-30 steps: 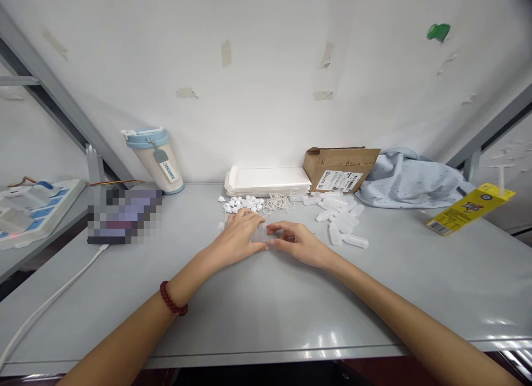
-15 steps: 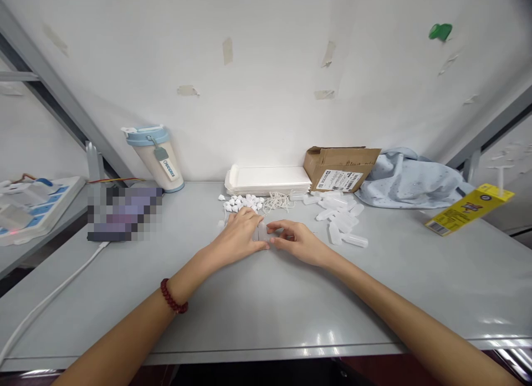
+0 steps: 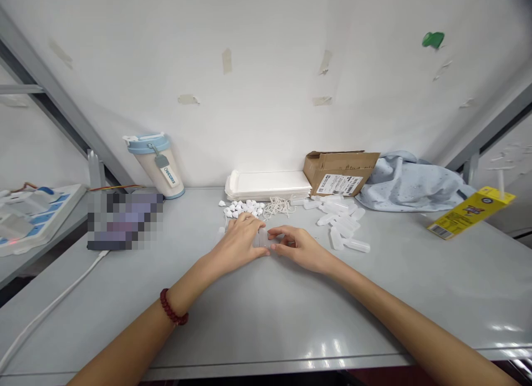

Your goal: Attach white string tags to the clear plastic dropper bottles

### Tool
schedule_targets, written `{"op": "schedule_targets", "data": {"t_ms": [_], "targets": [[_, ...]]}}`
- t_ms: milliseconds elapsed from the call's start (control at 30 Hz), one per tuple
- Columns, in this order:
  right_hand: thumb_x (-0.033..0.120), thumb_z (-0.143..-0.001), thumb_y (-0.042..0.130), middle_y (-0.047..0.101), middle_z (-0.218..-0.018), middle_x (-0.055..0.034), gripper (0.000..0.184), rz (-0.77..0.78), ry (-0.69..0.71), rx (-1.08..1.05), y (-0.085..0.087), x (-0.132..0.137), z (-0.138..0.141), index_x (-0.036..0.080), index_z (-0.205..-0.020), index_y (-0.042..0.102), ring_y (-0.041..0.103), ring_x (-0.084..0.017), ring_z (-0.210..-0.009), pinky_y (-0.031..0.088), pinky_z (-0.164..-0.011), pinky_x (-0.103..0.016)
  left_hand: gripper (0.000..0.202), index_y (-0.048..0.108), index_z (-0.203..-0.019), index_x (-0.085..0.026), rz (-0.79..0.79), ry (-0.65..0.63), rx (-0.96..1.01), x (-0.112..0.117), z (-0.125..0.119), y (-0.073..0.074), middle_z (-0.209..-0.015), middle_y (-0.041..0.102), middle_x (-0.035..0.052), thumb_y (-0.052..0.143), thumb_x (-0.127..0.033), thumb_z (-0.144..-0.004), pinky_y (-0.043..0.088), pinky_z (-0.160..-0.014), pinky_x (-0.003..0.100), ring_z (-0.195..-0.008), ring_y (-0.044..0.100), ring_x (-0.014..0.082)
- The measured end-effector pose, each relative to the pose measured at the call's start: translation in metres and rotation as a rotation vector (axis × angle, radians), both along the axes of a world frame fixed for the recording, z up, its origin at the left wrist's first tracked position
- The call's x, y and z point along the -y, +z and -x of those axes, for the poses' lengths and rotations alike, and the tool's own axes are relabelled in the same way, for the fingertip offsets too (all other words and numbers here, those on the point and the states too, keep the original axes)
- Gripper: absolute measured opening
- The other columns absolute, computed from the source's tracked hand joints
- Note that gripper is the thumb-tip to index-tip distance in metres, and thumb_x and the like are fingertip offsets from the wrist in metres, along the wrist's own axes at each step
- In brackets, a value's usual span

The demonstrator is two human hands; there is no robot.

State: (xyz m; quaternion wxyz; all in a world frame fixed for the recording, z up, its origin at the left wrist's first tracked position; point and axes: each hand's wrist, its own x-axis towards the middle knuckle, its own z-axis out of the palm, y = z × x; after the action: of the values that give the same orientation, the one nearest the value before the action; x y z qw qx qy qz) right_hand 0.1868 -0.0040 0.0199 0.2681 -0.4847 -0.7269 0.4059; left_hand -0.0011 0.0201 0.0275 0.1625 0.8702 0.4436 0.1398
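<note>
A small clear plastic tube [image 3: 262, 238] lies low over the table between my two hands. My left hand [image 3: 238, 242] is curled around its left part, with the thumb on the near side and the index finger on the far side. The fingertips of my right hand [image 3: 301, 247] close on its right end, the thumb and index finger a little apart. Beyond my left fingers sits a pile of small white pieces [image 3: 245, 207]. A tangle of white strings [image 3: 278, 206] lies beside that pile. Several similar clear plastic tubes [image 3: 343, 222] are scattered right of my right hand.
White trays [image 3: 270, 181] are stacked against the wall, beside a cardboard box [image 3: 341, 173] and light blue cloth [image 3: 411, 184]. At right stands a yellow drink carton [image 3: 471, 211] with a straw. A tumbler [image 3: 158, 164], a phone [image 3: 127, 220] on a white cable and a power strip [image 3: 62, 203] occupy the left.
The whole view has shifted slightly, with things appearing a bit lower. My hands keep nearly the same pose around the clear plastic tube.
</note>
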Motion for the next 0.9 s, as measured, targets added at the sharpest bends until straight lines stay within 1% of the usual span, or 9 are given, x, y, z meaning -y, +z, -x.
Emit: {"op": "schedule_targets", "data": {"t_ms": [167,233,300,400,433,500,600,733,900], "targets": [[0.03,-0.082,0.055,0.064,-0.107,-0.0086,0.034,0.007,0.011,0.007,0.001,0.001,-0.001,0.014,-0.112,0.059,0.059,-0.014,-0.075,0.047,-0.067,-0.028,0.048,0.05,-0.116,-0.019,0.029,-0.001,-0.004,0.002,0.0,0.003,-0.115,0.056,0.0092,0.062,-0.038,-0.074,0.032,-0.094,0.045,-0.118,0.037,0.0295],[0.03,-0.082,0.054,0.063,-0.108,-0.0086,0.032,-0.034,0.018,0.024,0.002,-0.001,-0.005,0.015,-0.11,0.059,0.06,-0.014,-0.075,0.048,-0.065,-0.027,0.047,0.05,-0.115,-0.019,0.032,0.0,-0.011,0.002,-0.001,0.004,-0.114,0.056,0.0091,0.062,-0.038,-0.074,0.033,-0.094,0.045,-0.117,0.037,0.0297],[0.029,-0.083,0.053,0.063,-0.106,-0.0088,0.029,-0.186,-0.004,0.07,0.004,-0.006,-0.012,0.015,-0.108,0.059,0.06,-0.014,-0.073,0.047,-0.063,-0.027,0.047,0.05,-0.115,-0.02,0.025,-0.003,-0.011,0.002,-0.001,0.005,-0.114,0.056,0.009,0.063,-0.039,-0.074,0.033,-0.093,0.046,-0.117,0.038,0.0301],[0.024,-0.085,0.048,0.061,-0.105,-0.0111,0.024,-0.536,-0.137,0.214,0.008,-0.017,-0.03,0.015,-0.103,0.06,0.058,-0.014,-0.066,0.046,-0.06,-0.028,0.049,0.051,-0.115,-0.021,0.023,-0.008,0.0,0.002,0.0,0.005,-0.116,0.057,0.0084,0.064,-0.04,-0.073,0.032,-0.095,0.046,-0.119,0.036,0.0303],[0.024,-0.085,0.047,0.061,-0.103,-0.0109,0.023,-0.606,-0.196,0.242,0.01,-0.021,-0.037,0.016,-0.102,0.06,0.058,-0.014,-0.065,0.045,-0.06,-0.028,0.049,0.051,-0.115,-0.021,0.027,-0.009,0.006,0.002,0.0,0.006,-0.117,0.056,0.0081,0.064,-0.04,-0.072,0.032,-0.095,0.046,-0.119,0.035,0.0302],[0.023,-0.086,0.045,0.062,-0.1,-0.0099,0.021,-0.674,-0.277,0.283,0.015,-0.027,-0.049,0.017,-0.1,0.06,0.058,-0.015,-0.064,0.045,-0.061,-0.029,0.048,0.052,-0.114,-0.022,0.039,-0.01,0.013,0.001,0.0,0.006,-0.118,0.056,0.0076,0.065,-0.04,-0.072,0.031,-0.096,0.047,-0.12,0.035,0.0304],[0.02,-0.086,0.045,0.062,-0.099,-0.0099,0.021,-0.66,-0.318,0.403,0.019,-0.033,-0.061,0.016,-0.099,0.061,0.06,-0.016,-0.066,0.045,-0.064,-0.03,0.047,0.052,-0.113,-0.022,0.052,-0.008,0.015,0.001,0.001,0.007,-0.119,0.056,0.0073,0.065,-0.04,-0.072,0.031,-0.096,0.047,-0.121,0.035,0.0307],[0.015,-0.084,0.045,0.065,-0.098,-0.0104,0.023,-0.576,-0.307,0.581,0.02,-0.037,-0.07,0.015,-0.097,0.063,0.061,-0.019,-0.07,0.044,-0.065,-0.031,0.042,0.053,-0.11,-0.023,0.041,-0.034,0.016,0.0,0.002,0.006,-0.12,0.056,0.0062,0.063,-0.04,-0.073,0.031,-0.096,0.047,-0.12,0.035,0.031],[0.012,-0.083,0.044,0.066,-0.1,-0.0098,0.025,-0.521,-0.323,0.637,0.021,-0.039,-0.074,0.014,-0.098,0.064,0.061,-0.018,-0.073,0.044,-0.065,-0.028,0.044,0.052,-0.112,-0.023,0.05,-0.046,0.021,-0.001,0.003,0.005,-0.121,0.055,0.0052,0.062,-0.042,-0.073,0.03,-0.098,0.047,-0.12,0.034,0.0297]]}}
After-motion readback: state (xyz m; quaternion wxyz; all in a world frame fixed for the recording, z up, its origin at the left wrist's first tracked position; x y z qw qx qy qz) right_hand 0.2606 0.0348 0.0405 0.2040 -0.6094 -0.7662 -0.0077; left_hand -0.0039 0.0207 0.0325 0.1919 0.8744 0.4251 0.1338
